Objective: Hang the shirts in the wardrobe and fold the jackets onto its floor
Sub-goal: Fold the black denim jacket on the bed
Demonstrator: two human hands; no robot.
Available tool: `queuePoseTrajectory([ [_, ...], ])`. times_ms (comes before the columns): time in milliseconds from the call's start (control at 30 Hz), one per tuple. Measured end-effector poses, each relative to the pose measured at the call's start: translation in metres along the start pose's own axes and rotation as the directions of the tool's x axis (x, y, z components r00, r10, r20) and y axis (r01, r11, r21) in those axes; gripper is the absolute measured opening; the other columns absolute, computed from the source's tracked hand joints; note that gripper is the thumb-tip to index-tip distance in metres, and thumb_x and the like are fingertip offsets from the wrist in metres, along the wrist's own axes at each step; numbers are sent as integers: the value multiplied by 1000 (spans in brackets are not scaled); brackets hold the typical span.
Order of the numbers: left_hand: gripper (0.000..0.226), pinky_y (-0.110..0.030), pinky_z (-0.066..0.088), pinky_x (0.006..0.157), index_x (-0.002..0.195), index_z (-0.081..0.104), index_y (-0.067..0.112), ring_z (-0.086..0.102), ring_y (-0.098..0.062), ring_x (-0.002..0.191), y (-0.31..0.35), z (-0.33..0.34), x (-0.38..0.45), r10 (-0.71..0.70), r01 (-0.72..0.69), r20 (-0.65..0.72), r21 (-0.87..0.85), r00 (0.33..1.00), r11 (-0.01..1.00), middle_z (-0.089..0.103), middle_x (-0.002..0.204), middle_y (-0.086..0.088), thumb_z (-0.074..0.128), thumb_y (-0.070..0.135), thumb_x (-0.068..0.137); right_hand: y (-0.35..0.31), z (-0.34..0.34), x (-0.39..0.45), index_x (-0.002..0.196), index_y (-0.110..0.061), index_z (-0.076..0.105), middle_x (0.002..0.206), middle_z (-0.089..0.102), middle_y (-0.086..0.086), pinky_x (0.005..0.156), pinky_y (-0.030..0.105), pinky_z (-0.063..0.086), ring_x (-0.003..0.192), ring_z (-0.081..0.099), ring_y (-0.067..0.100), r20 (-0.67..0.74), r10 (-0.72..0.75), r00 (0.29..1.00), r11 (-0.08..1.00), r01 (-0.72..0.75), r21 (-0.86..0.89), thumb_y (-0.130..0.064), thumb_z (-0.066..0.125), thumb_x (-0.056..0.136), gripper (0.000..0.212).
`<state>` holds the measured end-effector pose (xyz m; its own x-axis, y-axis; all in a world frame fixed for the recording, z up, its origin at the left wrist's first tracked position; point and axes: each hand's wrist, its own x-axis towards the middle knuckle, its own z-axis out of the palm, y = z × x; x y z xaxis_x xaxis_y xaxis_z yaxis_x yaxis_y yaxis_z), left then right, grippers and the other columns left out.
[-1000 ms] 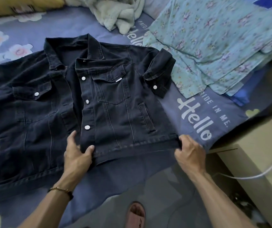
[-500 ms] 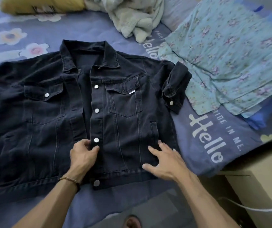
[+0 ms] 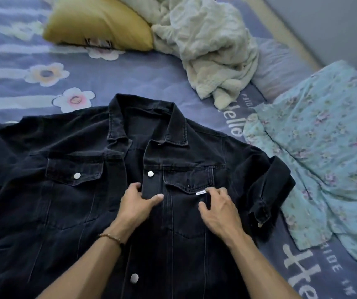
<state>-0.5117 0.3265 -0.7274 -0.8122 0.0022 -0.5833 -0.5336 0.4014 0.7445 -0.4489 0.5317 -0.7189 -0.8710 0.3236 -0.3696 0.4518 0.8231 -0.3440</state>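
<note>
A black denim jacket (image 3: pixel 69 203) with silver snap buttons lies front-up, spread across the bed. My left hand (image 3: pixel 135 205) grips the button placket at chest height, thumb on top and fingers under its edge. My right hand (image 3: pixel 218 209) rests on the right front panel just below the chest pocket flap, fingers spread and slightly bent against the cloth. The jacket's right sleeve (image 3: pixel 272 188) is folded in beside the body; its left side runs off the frame.
The bed has a purple floral sheet (image 3: pixel 143 83). A yellow pillow (image 3: pixel 99 24) and a crumpled cream blanket (image 3: pixel 214 52) lie at the head. A folded light-blue floral cloth (image 3: pixel 324 152) lies to the right of the jacket.
Both hands moved up the jacket front, from the hem to mid-body to chest height. My left hand now grips the placket higher up. The view has tilted up toward the pillows.
</note>
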Motion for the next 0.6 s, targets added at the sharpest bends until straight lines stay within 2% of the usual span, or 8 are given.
queuePoseTrajectory([
  [67, 27, -37, 58, 79, 107, 65, 24, 66, -15, 78, 11, 2, 13, 79, -65, -144, 101, 987, 993, 64, 93, 9, 76, 20, 83, -5, 0, 21, 128, -22, 54, 126, 52, 0, 90, 35, 46, 115, 52, 21, -6, 37, 999, 999, -37, -21, -39, 49, 96, 36],
  [133, 25, -35, 58, 76, 106, 69, 25, 64, -14, 69, 3, -9, 21, 92, -51, -234, 175, 968, 983, 64, 89, 10, 70, 15, 83, -6, -4, 39, 119, -22, 59, 119, 57, 0, 84, 34, 46, 109, 56, 22, -12, 116, 993, 992, -117, -45, -40, 48, 95, 31],
  [267, 34, -34, 50, 67, 114, 59, 21, 62, -19, 77, -12, -27, 29, 152, -37, -217, 458, 964, 888, 58, 101, 3, 67, 17, 82, -11, -24, 74, 93, -21, 64, 103, 63, 1, 76, 35, 49, 88, 62, 26, -71, 137, 988, 990, -139, -20, -36, 50, 94, 20],
  [367, 34, -38, 50, 64, 110, 63, 11, 60, -28, 89, 29, -14, 63, 443, -194, -284, 613, 850, 766, 59, 103, -6, 75, 21, 79, -14, -39, 115, 114, -19, 61, 118, 54, 1, 78, 35, 46, 95, 60, 26, -172, 71, 982, 996, -61, 64, -30, 53, 96, 23],
  [433, 33, -45, 52, 69, 107, 65, 7, 61, -33, 91, 65, -1, 95, 619, -307, -250, 695, 745, 650, 62, 100, -11, 75, 21, 79, -10, -49, 150, 127, -15, 55, 129, 50, 4, 88, 37, 43, 112, 52, 26, -251, 58, 966, 998, -52, 30, -27, 52, 96, 33],
  [467, 35, -47, 51, 72, 110, 64, 6, 61, -35, 93, 79, 4, 111, 636, -318, -216, 722, 741, 615, 63, 101, -13, 74, 25, 81, -6, -54, 168, 134, -13, 50, 134, 49, 7, 95, 39, 40, 120, 47, 27, -251, 66, 966, 998, -69, -2, -27, 52, 97, 40],
  [567, 66, -47, 48, 86, 135, 49, 9, 56, -34, 111, 106, 15, 156, 333, -135, -132, 733, 934, 667, 57, 122, -14, 63, 52, 87, 7, -67, 212, 147, -8, 31, 146, 40, 13, 106, 43, 32, 134, 38, 32, -64, 109, 992, 985, -116, -127, -39, 55, 96, 65],
  [600, 71, -44, 47, 88, 137, 45, 11, 55, -32, 113, 109, 20, 167, 240, -100, -96, 715, 966, 691, 56, 124, -12, 61, 58, 87, 11, -71, 226, 145, -9, 35, 142, 44, 14, 105, 42, 34, 132, 40, 33, 8, 104, 995, 980, -101, -174, -44, 58, 93, 67],
])
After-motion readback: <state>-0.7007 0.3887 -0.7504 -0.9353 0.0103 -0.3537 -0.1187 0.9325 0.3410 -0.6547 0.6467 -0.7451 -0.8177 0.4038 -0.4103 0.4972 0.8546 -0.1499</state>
